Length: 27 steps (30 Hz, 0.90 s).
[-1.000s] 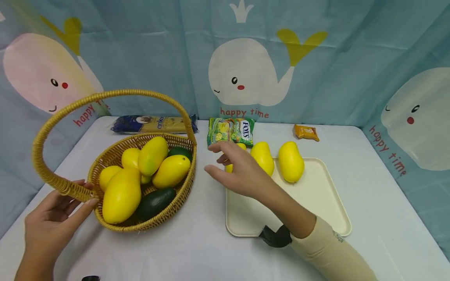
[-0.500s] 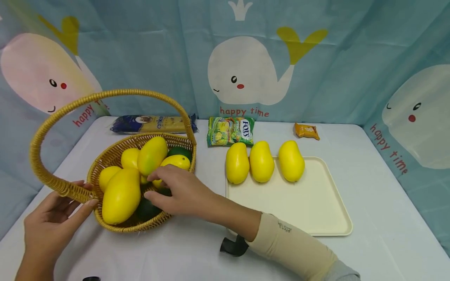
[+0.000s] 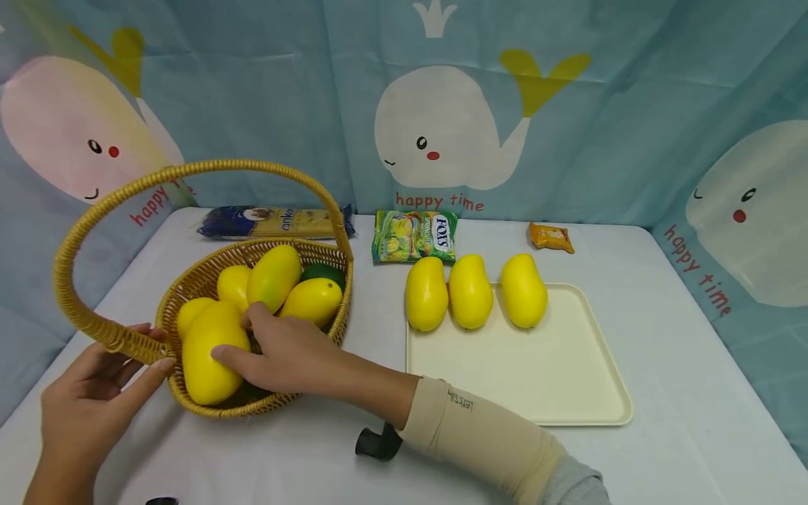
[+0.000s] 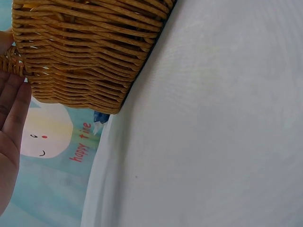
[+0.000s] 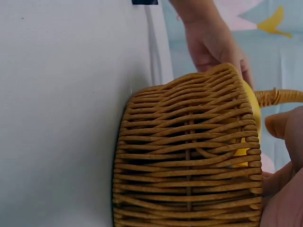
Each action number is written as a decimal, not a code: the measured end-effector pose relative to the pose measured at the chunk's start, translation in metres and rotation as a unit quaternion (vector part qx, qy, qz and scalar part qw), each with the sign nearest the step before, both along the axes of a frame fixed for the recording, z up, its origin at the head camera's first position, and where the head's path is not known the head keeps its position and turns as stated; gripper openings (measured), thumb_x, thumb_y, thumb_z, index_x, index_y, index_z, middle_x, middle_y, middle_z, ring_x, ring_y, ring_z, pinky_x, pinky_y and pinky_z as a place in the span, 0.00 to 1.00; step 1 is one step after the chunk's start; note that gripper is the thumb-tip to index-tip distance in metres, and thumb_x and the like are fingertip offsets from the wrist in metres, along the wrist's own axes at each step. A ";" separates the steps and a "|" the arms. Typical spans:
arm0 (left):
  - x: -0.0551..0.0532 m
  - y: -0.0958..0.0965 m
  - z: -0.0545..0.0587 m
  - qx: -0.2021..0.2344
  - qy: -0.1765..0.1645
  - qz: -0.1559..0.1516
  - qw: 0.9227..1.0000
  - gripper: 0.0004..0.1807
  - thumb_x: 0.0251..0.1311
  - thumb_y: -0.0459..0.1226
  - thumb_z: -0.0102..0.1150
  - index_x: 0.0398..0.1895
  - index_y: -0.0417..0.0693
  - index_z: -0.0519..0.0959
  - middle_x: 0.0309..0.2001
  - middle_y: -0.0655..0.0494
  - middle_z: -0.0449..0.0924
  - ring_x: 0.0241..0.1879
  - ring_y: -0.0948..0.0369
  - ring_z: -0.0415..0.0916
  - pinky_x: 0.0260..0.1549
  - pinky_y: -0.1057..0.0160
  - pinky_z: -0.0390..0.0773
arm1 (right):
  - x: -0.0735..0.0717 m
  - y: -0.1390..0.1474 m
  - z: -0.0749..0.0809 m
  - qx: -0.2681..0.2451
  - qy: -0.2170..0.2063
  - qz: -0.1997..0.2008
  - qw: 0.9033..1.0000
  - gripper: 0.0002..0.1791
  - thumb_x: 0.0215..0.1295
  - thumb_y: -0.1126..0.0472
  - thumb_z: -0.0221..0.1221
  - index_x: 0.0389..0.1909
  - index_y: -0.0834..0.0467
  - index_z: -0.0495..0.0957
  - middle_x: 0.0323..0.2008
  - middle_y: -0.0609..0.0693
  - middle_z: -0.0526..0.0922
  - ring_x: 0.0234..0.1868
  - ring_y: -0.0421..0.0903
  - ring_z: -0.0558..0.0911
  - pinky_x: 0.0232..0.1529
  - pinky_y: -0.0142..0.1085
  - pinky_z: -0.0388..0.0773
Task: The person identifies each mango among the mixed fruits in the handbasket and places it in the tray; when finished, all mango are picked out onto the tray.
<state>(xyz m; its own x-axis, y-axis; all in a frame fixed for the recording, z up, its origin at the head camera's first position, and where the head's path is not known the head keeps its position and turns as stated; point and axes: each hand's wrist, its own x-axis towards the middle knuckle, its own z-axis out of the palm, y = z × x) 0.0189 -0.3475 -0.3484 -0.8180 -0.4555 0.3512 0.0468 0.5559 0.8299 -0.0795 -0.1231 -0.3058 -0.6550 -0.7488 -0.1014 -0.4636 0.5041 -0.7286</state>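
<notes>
The wicker basket (image 3: 341, 324) stands at left on the table with several yellow mangoes and a dark green fruit (image 3: 325, 273) in it. My left hand (image 3: 82, 407) holds the foot of its arched handle (image 3: 249, 165), thumb on the near side. Inside the basket, my right hand (image 3: 287, 354) grips the large front mango (image 3: 205, 361), thumb over its top and fingers reaching down its right side. The right wrist view shows the basket's woven side (image 5: 189, 156), with my right fingers (image 5: 279, 124) just over the rim.
At right lies a cream tray (image 3: 517, 386) with three mangoes (image 3: 470, 291) along its far side. Behind stand a pasta pack (image 3: 271, 223), a green candy bag (image 3: 413, 237) and a small orange packet (image 3: 551, 237). A whale-print curtain (image 3: 284, 105) borders the table.
My right hand has moved left from beside the tray into the basket and onto the large mango, which has tilted slightly. The left hand has stayed on the handle.
</notes>
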 end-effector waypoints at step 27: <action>0.001 0.002 0.002 -0.014 0.003 -0.001 1.000 0.31 0.49 0.15 0.68 0.60 0.35 0.77 0.54 0.52 0.81 0.52 0.67 0.79 0.48 0.77 0.78 | -0.011 -0.009 -0.011 -0.192 -0.140 -0.006 0.971 0.36 0.64 0.53 0.68 0.71 0.43 0.65 0.54 0.41 0.78 0.46 0.29 0.78 0.44 0.20 0.78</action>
<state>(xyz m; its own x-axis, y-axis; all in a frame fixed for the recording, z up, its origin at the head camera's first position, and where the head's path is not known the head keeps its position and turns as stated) 0.0196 -0.3456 -0.3461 -0.8171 -0.4440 0.3677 0.0524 0.5780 0.8143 -0.0909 -0.1316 -0.3169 -0.6507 -0.7593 0.0083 -0.2154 0.1740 -0.9609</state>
